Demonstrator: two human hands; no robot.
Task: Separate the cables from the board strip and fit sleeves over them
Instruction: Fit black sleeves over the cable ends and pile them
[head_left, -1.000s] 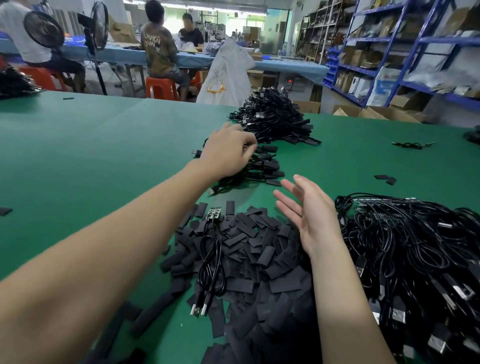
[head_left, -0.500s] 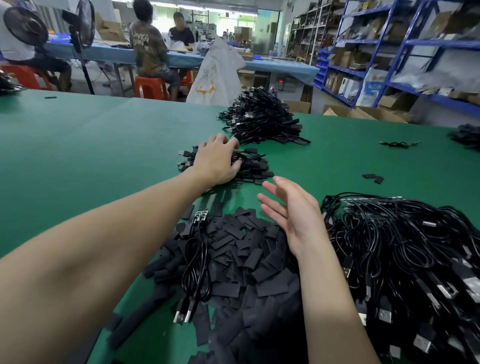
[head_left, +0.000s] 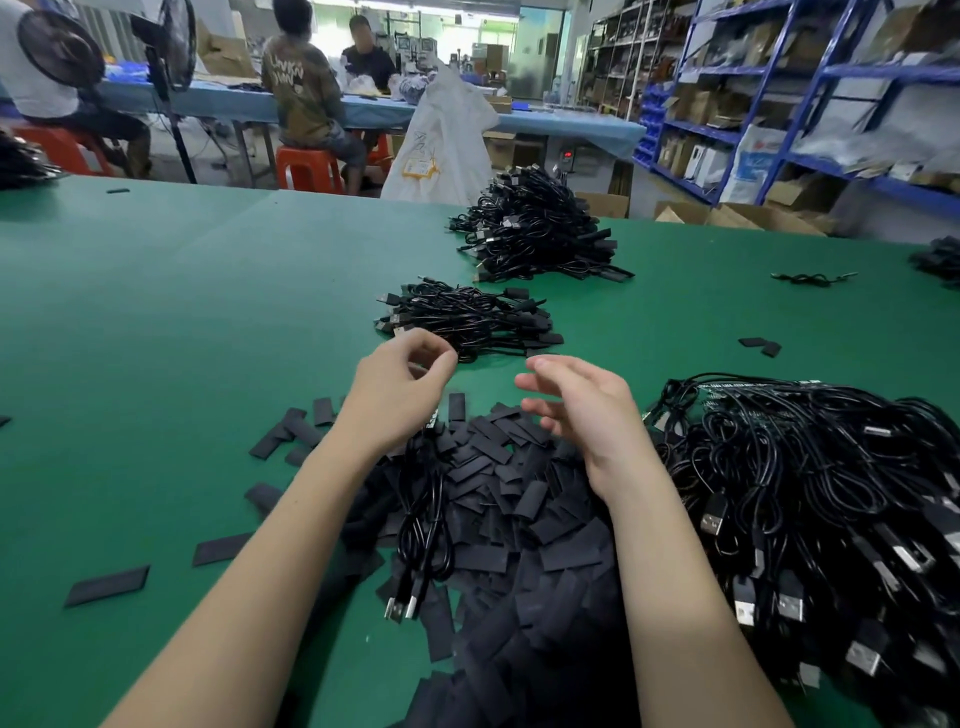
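Just below left hand (head_left: 400, 387): cables (head_left: 423, 519)

left hand (head_left: 397, 387) covering the board end of the cable bundle (head_left: 423, 525), its fingertips curling round something too small to tell, sleeve heap (head_left: 498, 499) running off the bottom edge, cable pile (head_left: 810, 493) being cut off at right, faces beyond blurring

A plain green felt-like worktop (head_left: 156, 322) carries matt black flat sleeves (head_left: 498, 499) and glossy black cables (head_left: 810, 467) with silver plug tips. Behind stand orange-red plastic stools (head_left: 306, 169), a pale blue table (head_left: 561, 122), blue metal shelving (head_left: 779, 67) and a white sack (head_left: 441, 145) with yellow print.
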